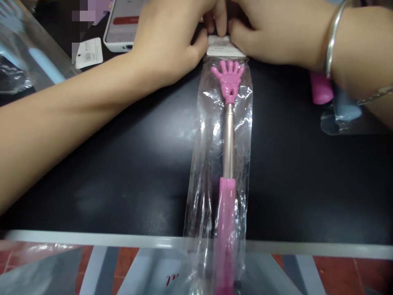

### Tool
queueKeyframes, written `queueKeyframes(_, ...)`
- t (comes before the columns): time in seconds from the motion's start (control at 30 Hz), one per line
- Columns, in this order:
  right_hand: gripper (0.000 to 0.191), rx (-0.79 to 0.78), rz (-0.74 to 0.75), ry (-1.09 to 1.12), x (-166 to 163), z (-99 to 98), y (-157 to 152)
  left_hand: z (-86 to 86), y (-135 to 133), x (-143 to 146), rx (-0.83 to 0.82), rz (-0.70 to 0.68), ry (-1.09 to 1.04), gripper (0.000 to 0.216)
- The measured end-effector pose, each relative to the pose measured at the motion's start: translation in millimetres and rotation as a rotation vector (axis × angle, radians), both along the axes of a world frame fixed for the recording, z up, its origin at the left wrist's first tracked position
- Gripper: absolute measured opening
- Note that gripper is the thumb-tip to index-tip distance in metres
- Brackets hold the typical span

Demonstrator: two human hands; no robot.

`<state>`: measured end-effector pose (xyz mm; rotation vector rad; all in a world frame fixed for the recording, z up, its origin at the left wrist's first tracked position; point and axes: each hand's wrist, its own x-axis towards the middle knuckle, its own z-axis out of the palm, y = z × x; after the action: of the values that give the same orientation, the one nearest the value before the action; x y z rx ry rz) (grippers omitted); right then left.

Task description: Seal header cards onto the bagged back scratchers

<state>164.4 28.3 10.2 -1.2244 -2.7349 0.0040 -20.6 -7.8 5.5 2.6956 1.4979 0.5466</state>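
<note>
A pink back scratcher (229, 135) with a hand-shaped head, metal shaft and pink handle lies inside a clear plastic sleeve (205, 172) on a black table (123, 164). Its handle end hangs over the near table edge. At the far end a white header card (223, 48) closes the sleeve. My left hand (167, 39) and my right hand (276, 35) both pinch this card from either side, fingers pressed together on it. A metal bangle (333, 39) circles my right wrist.
A white phone (121, 28) and a small white card (89, 52) lie at the far left. More bagged items sit at the left edge (27, 61) and under my right wrist, pink (321, 88) and blue (346, 108). The table's pale front edge (92, 237) runs across below.
</note>
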Motion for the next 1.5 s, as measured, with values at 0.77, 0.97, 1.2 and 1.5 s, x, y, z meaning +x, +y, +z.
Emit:
queueKeyframes(0.77,0.05,0.07,-0.05,0.018,-2.1,3.2,-4.3,-1.3,-3.7,2.4,0.049,0.056,-0.025,0.046)
queueKeyframes(0.97,0.047,0.081,-0.075,-0.034,-3.2,5.0,-5.3,-0.7,-4.6,2.9,0.026,0.094,-0.004,0.042)
queueKeyframes(1.2,0.044,0.059,-0.072,-0.051,-2.9,5.7,-8.1,0.6,-7.0,1.6,0.0,0.068,0.004,0.046)
queueKeyframes(1.5,0.039,0.077,-0.075,-0.103,-4.0,8.1,-7.9,-2.4,-5.9,2.9,0.036,0.082,-0.023,0.042)
